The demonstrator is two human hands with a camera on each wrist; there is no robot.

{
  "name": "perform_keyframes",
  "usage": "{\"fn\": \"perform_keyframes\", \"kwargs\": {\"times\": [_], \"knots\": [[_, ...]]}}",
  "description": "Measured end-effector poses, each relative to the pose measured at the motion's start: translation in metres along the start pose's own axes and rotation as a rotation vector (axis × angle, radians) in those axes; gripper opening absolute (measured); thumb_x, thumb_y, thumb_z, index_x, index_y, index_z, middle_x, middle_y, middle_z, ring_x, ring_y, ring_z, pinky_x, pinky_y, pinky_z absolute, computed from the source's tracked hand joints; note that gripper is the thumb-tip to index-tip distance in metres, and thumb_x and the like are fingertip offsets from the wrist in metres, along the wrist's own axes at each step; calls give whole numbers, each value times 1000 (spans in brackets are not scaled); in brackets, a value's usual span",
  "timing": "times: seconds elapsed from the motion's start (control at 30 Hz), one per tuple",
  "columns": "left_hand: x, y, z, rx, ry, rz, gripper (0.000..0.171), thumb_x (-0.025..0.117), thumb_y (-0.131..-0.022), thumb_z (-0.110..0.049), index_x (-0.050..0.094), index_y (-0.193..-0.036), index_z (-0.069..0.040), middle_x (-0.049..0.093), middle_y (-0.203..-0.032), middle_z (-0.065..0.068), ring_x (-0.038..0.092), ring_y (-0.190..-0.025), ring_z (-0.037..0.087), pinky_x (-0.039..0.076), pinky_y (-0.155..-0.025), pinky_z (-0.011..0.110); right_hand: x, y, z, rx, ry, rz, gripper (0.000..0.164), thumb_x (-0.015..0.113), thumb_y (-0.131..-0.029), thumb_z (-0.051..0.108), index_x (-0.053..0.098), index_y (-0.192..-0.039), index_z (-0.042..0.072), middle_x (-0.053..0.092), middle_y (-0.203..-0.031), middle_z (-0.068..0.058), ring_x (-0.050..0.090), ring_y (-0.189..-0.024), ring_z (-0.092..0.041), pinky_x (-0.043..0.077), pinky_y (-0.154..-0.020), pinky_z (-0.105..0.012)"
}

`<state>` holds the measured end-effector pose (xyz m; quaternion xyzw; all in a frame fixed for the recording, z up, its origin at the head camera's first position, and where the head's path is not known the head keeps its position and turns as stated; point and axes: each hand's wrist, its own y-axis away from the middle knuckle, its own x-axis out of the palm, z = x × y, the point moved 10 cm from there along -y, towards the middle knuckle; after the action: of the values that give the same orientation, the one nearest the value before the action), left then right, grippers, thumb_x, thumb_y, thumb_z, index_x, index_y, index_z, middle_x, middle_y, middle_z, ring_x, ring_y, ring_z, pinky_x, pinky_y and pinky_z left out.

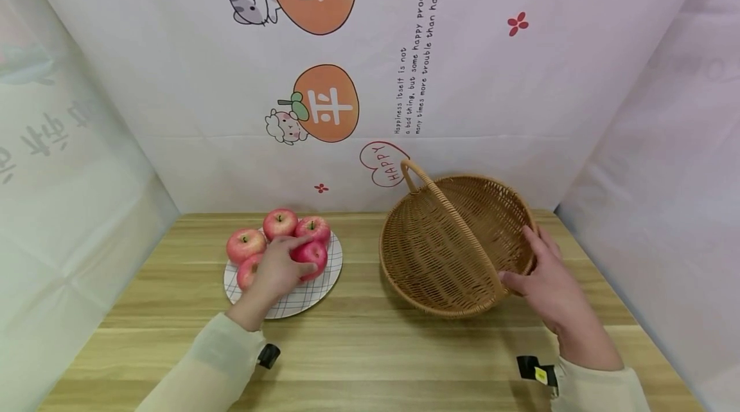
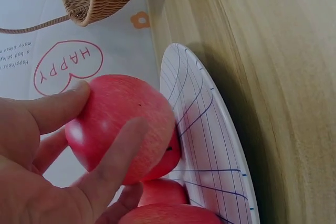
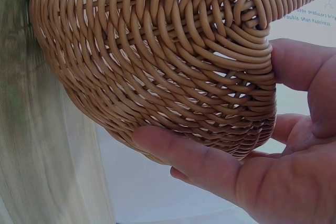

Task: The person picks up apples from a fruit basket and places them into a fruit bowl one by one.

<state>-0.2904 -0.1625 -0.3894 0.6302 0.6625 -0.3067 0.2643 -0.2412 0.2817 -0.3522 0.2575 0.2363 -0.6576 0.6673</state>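
Observation:
Over a white plate with dark grid lines (image 1: 300, 304), my left hand (image 1: 276, 272) grips a red apple (image 1: 313, 258) at the plate's right side. The left wrist view shows the thumb and fingers spread round this apple (image 2: 118, 124). Other red apples (image 1: 245, 245) sit on the plate, partly hidden by the hand. To the right is a brown wicker basket (image 1: 424, 248) with an arched handle (image 1: 457, 216). My right hand (image 1: 555, 293) holds the basket's right rim beside the handle's base. In the right wrist view, its fingers (image 3: 194, 163) lie against the woven wall.
A wooden table (image 1: 358, 360) carries the plate and basket. Behind it hangs a white printed cloth (image 1: 462, 78), close to the basket's far side, and more white cloth (image 1: 659, 193) stands at both sides. Table surface separates plate and basket.

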Motion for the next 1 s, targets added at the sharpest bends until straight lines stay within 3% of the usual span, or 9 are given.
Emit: {"fn": "perform_keyframes", "kwargs": {"times": [0.1,0.43,0.63,0.8,0.9,1.0], "knots": [[1,1,-2,3,-43,-5,60,81,-82,-15,61,-138,-9,46,-141,26,44,-127,41,44,-100,55,0,0,0,-2,-4,1,102,73,-92,19,-3,-160,13,-24,-161,-14,-4,-141,-56,18,-103,-76],[-1,2,-4,8,-33,-34,54,81,-79,-9,65,-131,-5,57,-131,22,37,-133,41,42,-100,54,-1,0,0,-6,-9,0,103,73,-91,21,-3,-161,14,-24,-161,-13,-5,-141,-56,16,-102,-76],[-1,3,-1,-50,3,3,55,77,-82,-11,62,-135,-8,51,-136,22,38,-131,41,44,-97,58,0,1,0,0,-12,4,103,73,-92,23,-3,-161,14,-24,-161,-13,-6,-141,-56,16,-103,-76],[-5,3,-4,-35,17,-5,56,78,-82,-9,63,-135,-8,50,-139,22,36,-134,40,43,-99,57,0,1,0,-4,-14,0,103,73,-91,22,-3,-161,14,-24,-161,-13,-5,-140,-57,16,-102,-77],[-6,3,-6,-34,37,-6,57,79,-81,-8,62,-136,-7,48,-142,22,43,-126,38,53,-83,47,-1,1,1,-7,-16,-1,104,74,-91,23,-2,-161,14,-23,-161,-13,-5,-140,-57,16,-102,-77],[-6,4,-6,-51,69,2,57,79,-82,-8,62,-136,-7,48,-140,23,60,-95,33,54,-60,34,-1,0,1,-7,-19,1,104,74,-91,24,-2,-161,14,-24,-161,-12,-6,-141,-56,16,-102,-77]]}}
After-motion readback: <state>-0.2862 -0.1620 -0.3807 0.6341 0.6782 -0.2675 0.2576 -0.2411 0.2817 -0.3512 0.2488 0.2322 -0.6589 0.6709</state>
